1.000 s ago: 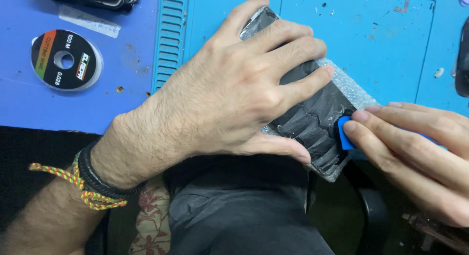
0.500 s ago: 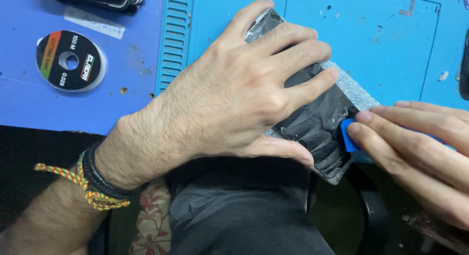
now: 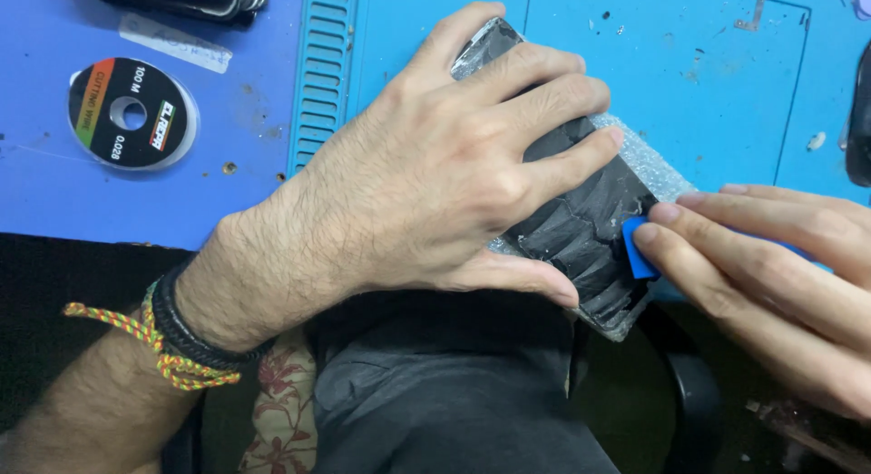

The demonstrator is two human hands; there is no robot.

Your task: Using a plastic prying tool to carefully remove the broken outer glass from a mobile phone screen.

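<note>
Blue mat surface [image 3: 708,84], wire spool [image 3: 130,114] off left. Phone [image 3: 581,229] is pinned under the left grip [image 3: 435,175]; blue pick [image 3: 638,247] pinched by the right grip [image 3: 771,274]. Looks thin, cracked, fragile, so best held by the edges.

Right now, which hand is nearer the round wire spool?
Left. The left hand presses the dark phone, right of the wire spool; the right hand is farther right.

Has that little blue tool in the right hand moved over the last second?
Barely, if at all. The blue plastic tool sits at the same edge of the dark phone panel under the left hand.
</note>
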